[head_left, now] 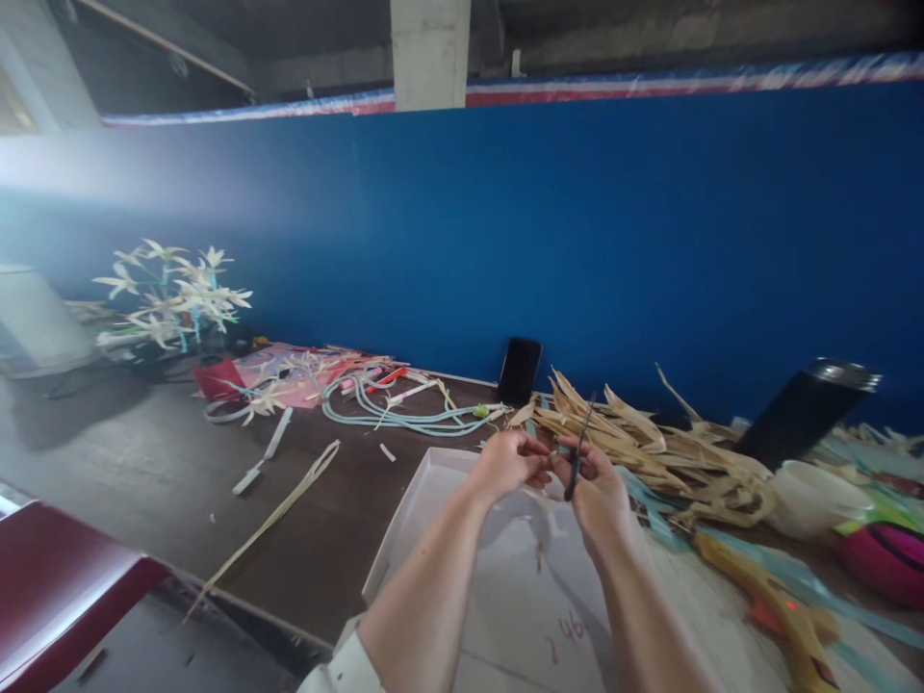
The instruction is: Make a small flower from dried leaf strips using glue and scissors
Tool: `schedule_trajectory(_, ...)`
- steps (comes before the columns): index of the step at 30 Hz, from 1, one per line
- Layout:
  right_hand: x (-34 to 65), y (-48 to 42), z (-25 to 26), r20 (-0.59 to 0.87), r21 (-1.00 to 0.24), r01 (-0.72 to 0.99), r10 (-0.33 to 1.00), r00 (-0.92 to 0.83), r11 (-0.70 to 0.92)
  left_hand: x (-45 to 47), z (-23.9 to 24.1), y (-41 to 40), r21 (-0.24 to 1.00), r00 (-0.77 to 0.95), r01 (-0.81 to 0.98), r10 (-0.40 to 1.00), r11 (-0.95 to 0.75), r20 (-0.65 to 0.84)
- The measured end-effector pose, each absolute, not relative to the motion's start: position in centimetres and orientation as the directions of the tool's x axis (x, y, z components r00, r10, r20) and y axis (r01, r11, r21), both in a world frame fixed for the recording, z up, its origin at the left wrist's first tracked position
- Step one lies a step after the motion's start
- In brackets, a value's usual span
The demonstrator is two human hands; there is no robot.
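Note:
My left hand (509, 462) is closed in a pinch over the white tray (423, 481), its fingertips close to those of my right hand (596, 486). What the left fingers pinch is too small to make out. In my right hand is a slim dark pointed tool (579, 452), its tip pointing up; whether it is tweezers or scissors I cannot tell. A small pale scrap (538, 556) shows below the hands, over the tray. Dry corn husks (650, 443) lie just beyond my right hand.
A phone (520, 371) leans on the blue partition (613, 221). Pale blue tubing (390, 420) and husk flowers (180, 289) are leftward. At right are a black flask (801, 409), a white cup (819, 499), and a yellow glue gun (769, 592). A folded pale strip (278, 515) crosses the dark table (166, 472).

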State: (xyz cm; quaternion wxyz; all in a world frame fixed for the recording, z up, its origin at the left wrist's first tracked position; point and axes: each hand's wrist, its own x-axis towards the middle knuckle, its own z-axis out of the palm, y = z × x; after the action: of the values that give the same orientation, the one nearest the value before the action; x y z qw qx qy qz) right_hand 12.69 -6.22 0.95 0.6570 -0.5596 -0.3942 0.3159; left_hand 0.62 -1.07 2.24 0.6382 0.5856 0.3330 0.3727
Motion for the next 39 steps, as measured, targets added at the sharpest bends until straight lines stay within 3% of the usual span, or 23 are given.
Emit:
schedule_trajectory(25, 12.7, -6.3, 1.3, 0.040, -0.973, -0.180, 0.877, 0.478, 0.142, 0.4, 2.5, -1.3, 0.989, 0.499, 0.108, 0.866, -0.104, 0.036)
schedule_trajectory(39, 12.9, -6.4, 1.4, -0.002, -0.930, -0.333, 0.903, 0.431, 0.156, -0.5, 2.8, -1.1, 0.989, 0.606, 0.051, 0.792, -0.138, 0.079)
